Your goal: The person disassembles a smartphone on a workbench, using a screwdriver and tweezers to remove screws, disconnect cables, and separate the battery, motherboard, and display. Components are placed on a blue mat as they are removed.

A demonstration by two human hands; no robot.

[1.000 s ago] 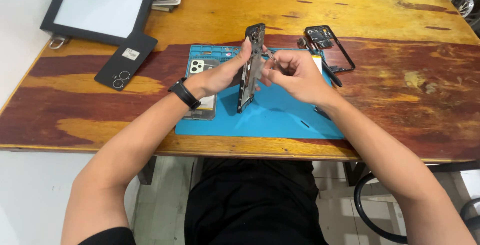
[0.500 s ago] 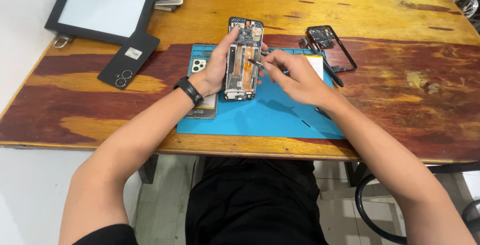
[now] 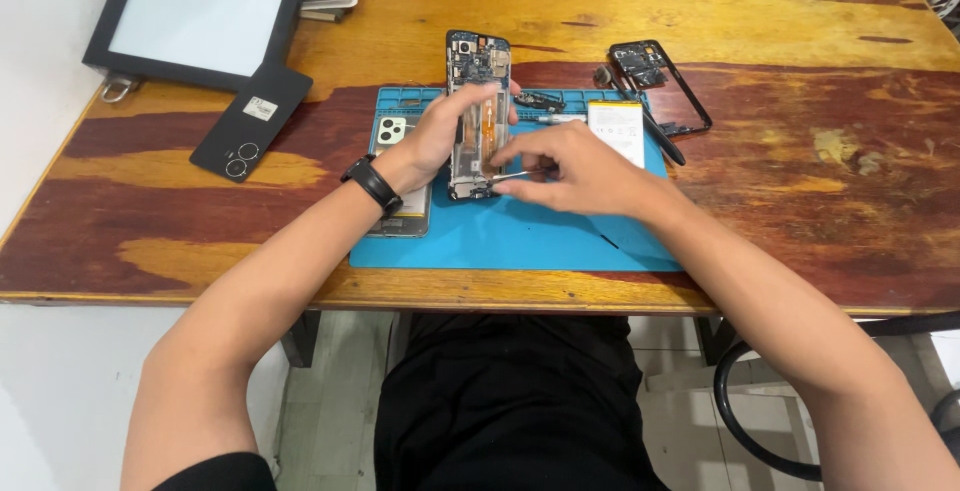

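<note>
Here, opened phone point(image 3: 476, 101) lies upright on blue mat point(image 3: 520, 236), internals exposed. Left hand point(image 3: 432, 136) grips phone from left side, fingers wrapped over its middle. Right hand point(image 3: 580, 171) just right of phone, pinching tweezers point(image 3: 512, 177), tips at phone's lower end. White battery point(image 3: 616, 131), black frame point(image 3: 660, 86) beyond right hand. Black back cover point(image 3: 250, 121) well left on wooden table point(image 3: 800, 151).

The left hand point(image 3: 432, 141) covers the middle left side of the opened phone point(image 3: 477, 81), and the tweezer tips point(image 3: 497, 179) are too tiny to tell what they're pinching. At 11 o'clock the framed panel point(image 3: 200, 11) gets chopped by the top edge. Small parts point(image 3: 540, 103) at 12 o'clock are just blur.
</note>
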